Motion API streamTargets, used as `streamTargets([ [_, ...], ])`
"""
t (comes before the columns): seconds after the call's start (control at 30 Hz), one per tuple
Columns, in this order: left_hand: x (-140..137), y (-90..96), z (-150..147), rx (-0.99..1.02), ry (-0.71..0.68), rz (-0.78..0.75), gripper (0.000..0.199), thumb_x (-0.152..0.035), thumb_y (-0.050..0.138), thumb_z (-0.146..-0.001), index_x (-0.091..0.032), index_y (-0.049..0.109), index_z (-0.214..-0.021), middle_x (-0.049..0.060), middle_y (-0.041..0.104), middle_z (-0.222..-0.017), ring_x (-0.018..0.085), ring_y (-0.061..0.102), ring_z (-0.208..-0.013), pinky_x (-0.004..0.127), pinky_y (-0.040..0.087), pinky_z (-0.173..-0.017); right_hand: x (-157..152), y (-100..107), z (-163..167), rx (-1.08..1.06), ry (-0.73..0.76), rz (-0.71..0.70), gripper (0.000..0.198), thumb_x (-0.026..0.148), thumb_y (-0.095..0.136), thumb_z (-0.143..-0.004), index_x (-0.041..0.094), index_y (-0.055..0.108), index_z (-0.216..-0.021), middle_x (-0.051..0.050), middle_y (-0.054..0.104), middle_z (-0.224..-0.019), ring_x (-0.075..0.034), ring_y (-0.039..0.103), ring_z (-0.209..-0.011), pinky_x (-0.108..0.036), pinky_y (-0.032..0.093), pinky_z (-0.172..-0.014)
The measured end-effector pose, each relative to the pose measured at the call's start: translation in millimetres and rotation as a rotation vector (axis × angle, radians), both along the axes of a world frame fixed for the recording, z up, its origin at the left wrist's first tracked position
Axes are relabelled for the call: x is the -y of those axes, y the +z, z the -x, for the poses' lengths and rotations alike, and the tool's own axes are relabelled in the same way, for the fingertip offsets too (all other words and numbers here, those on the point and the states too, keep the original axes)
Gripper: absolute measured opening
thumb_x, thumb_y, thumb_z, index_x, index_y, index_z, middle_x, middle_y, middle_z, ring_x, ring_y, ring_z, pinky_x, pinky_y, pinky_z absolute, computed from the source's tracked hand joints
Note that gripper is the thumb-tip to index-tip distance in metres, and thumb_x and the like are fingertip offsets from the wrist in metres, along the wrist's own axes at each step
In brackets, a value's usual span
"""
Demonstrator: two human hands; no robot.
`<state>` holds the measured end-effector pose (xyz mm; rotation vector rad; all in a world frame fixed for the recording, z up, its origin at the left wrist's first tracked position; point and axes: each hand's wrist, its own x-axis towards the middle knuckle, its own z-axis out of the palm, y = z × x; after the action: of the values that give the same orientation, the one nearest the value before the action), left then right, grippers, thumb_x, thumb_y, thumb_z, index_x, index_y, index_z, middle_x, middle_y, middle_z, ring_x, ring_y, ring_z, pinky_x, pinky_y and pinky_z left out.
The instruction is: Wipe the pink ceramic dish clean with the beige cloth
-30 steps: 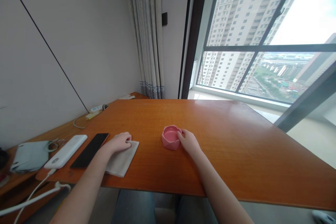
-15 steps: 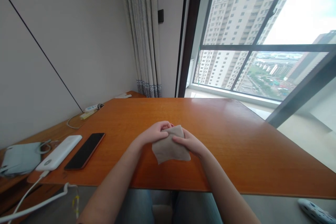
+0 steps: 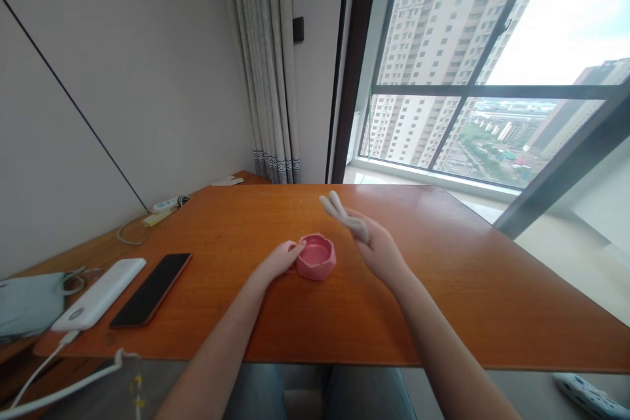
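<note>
A pink faceted ashtray [image 3: 316, 269], with notches in its rim, rests on the wooden table [image 3: 236, 223]. My left hand [image 3: 281, 258] grips its left side, the thumb at the rim and the other fingers mostly hidden around the outer wall. To the right and a little above the table, my right hand [image 3: 378, 246] is closed on a grey cloth [image 3: 352, 222]. Bunched up, the cloth sticks out past the fingers toward the upper left, apart from the ashtray.
On the left lie a black phone [image 3: 151, 290], a white power bank [image 3: 101, 294] with a cable plugged in, and a pale grey pouch [image 3: 30, 305]. A power strip [image 3: 166, 204] sits by the wall. The window [image 3: 467, 88] is at the right.
The cloth, earlier spread between both hands and covering most of the ashtray, is now bunched in my right hand, moved right and up. My left hand has shifted slightly left, and the ashtray shows.
</note>
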<state>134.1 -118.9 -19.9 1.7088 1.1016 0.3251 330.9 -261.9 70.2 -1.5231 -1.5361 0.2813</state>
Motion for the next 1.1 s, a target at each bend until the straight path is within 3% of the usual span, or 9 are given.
streamTargets([
  [0.13,6,1.9,-8,-0.144,-0.021,-0.089,0.052,-0.063,0.045,-0.076,-0.016,0.055,-0.097,0.012,0.067,-0.090,0.022,0.063,-0.069,0.026,0.045,-0.050,-19,-28,26,0.475,0.220,0.091,0.035,0.011,0.048,-0.075,0.022,0.064,-0.104,-0.006,0.066,-0.110,-0.022,0.054,-0.110,-0.042,0.021,-0.108],
  [0.27,4,5.3,-14,-0.255,-0.034,-0.240,0.038,-0.044,0.044,-0.080,-0.015,0.057,-0.102,0.014,0.069,-0.091,0.026,0.065,-0.080,0.031,0.047,-0.066,-28,-52,40,0.683,0.271,0.188,0.018,0.016,0.050,-0.076,0.019,0.064,-0.087,-0.006,0.068,-0.082,-0.020,0.060,-0.085,-0.040,0.025,-0.104],
  [0.53,3,6.9,-18,-0.305,-0.019,-0.331,0.033,-0.034,0.037,-0.083,-0.015,0.060,-0.095,0.018,0.065,-0.111,0.028,0.059,-0.104,0.035,0.042,-0.086,-35,-51,34,0.770,0.315,0.225,0.021,0.027,0.065,-0.067,0.018,0.063,-0.086,-0.009,0.068,-0.087,-0.024,0.059,-0.085,-0.037,0.034,-0.094],
  [0.73,-5,2.9,-18,-0.271,-0.082,-0.372,0.031,-0.034,0.038,-0.083,-0.016,0.061,-0.093,0.017,0.065,-0.111,0.027,0.059,-0.102,0.036,0.041,-0.088,-40,-50,31,0.823,0.304,0.273,0.010,0.015,0.061,-0.071,0.018,0.065,-0.080,-0.011,0.067,-0.081,-0.025,0.059,-0.085,-0.038,0.034,-0.093],
  [0.9,-8,2.7,-18,-0.191,-0.113,-0.362,0.032,-0.039,0.039,-0.084,-0.017,0.062,-0.087,0.012,0.067,-0.100,0.024,0.061,-0.094,0.034,0.044,-0.085,-35,-52,24,0.723,0.354,0.296,0.004,0.017,0.062,-0.071,0.021,0.063,-0.071,-0.006,0.066,-0.076,-0.023,0.058,-0.084,-0.040,0.030,-0.099],
  [0.97,-1,4.5,-19,-0.047,-0.081,-0.257,0.038,-0.045,0.037,-0.086,-0.018,0.061,-0.098,0.010,0.065,-0.107,0.022,0.061,-0.094,0.033,0.048,-0.081,-35,-54,21,0.624,0.366,0.251,0.006,0.018,0.062,-0.068,0.021,0.063,-0.073,-0.004,0.066,-0.077,-0.022,0.057,-0.083,-0.040,0.029,-0.101],
  [1.1,24,9.7,-28,0.490,0.048,0.262,0.058,-0.052,0.048,-0.083,-0.030,0.033,-0.134,0.007,0.058,-0.121,0.018,0.063,-0.088,0.031,0.053,-0.072,-41,-55,20,0.494,0.273,0.178,0.012,0.015,0.055,-0.072,0.021,0.061,-0.080,-0.004,0.065,-0.078,-0.020,0.057,-0.081,-0.041,0.029,-0.102],
])
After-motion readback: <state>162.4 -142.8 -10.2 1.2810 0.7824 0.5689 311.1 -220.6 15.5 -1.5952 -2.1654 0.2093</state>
